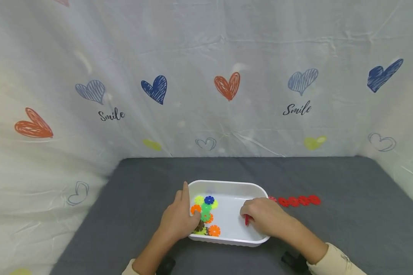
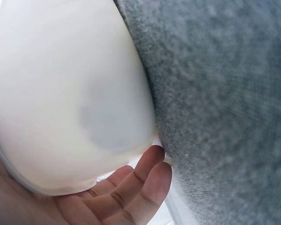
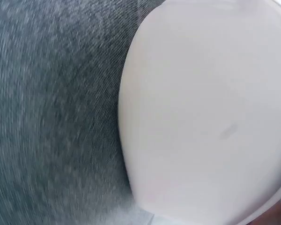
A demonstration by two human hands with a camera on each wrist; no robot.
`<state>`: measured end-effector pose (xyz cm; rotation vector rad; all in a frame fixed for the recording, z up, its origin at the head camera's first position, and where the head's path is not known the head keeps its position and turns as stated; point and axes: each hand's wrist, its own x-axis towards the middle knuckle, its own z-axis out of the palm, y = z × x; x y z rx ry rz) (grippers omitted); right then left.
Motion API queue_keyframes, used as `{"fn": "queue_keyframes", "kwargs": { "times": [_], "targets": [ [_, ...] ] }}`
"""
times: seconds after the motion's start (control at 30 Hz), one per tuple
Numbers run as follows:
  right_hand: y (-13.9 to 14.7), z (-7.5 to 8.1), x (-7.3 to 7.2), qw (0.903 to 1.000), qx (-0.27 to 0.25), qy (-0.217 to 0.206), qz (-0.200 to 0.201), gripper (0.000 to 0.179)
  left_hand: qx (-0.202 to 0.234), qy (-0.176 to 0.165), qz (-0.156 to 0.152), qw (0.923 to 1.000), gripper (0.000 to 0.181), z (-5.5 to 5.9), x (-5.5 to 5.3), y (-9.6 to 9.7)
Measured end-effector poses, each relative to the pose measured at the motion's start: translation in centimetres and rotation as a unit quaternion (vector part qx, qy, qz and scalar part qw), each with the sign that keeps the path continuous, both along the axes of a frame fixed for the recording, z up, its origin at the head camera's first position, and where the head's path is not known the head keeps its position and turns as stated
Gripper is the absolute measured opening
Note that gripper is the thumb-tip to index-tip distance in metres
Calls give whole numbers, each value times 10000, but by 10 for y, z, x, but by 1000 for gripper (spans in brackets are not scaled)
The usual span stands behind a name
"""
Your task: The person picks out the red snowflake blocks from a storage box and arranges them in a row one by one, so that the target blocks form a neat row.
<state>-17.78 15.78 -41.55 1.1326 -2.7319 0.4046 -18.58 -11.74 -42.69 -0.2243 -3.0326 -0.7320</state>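
Note:
A white plastic tray [image 1: 239, 241] sits on the dark cloth. My left hand [image 1: 179, 217] grips its left end, thumb over the rim; in the left wrist view the fingers [image 2: 154, 180] curl under the outer wall. Inside, at the left, lie several flower-shaped plastic discs: an orange one [image 1: 214, 230], a blue one [image 1: 209, 200], and green, yellow and brown ones. My right hand [image 1: 265, 216] reaches over the tray's right side and pinches a red disc [image 1: 247, 219], seen edge-on. The right wrist view shows mostly the tray's outer wall [image 3: 201, 112].
To the right of the tray, a row of several red discs [image 1: 294, 201] lies on the grey cloth [image 1: 347, 229]. Behind the table hangs a pale curtain [image 1: 192, 46] printed with hearts and lettering.

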Motion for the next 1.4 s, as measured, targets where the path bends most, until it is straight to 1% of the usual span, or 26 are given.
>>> {"fn": "queue_keyframes", "kwargs": {
  "times": [0.1,0.2,0.37,0.5,0.63,0.73,0.77,0.83,0.97,1.03,1.1,1.23,1.4],
  "targets": [
    [1,-2,0,9997,-221,-136,-41,26,-14,52,-15,10000,92,0,0,0],
    [1,-5,1,9989,-366,-229,-172,25,-31,34,-26,10000,92,-1,-1,0],
    [3,-9,1,9964,-787,-185,-256,24,-60,31,-31,10000,92,0,-1,0],
    [5,-13,1,9924,-1215,-107,-179,20,-42,66,-40,10000,92,1,-1,0],
    [6,-13,1,9900,-1309,-408,-340,22,-51,8,-12,10000,92,1,0,0],
    [5,-11,2,9882,-1249,-680,-575,25,-84,-36,11,10000,93,0,0,0],
    [4,-11,3,9880,-1218,-702,-632,25,-89,-47,10,9999,93,0,-1,0],
    [4,-9,4,9897,-1141,-545,-674,22,-81,-66,-2,9999,92,0,-1,0],
    [2,-7,8,9933,-941,206,-647,20,-60,-90,-24,9999,92,0,-1,-1],
    [1,-7,10,9925,-895,528,-639,20,-63,-87,-25,9999,92,0,-1,-1],
    [0,-7,10,9912,-891,704,-674,21,-69,-77,-25,9999,92,0,-1,0],
    [0,-7,10,9892,-999,753,-761,20,-43,-99,-26,9999,92,1,-1,0],
    [3,-2,9,9868,-1304,420,-863,30,-31,-101,-1,9999,93,1,-1,0]
  ]
}}
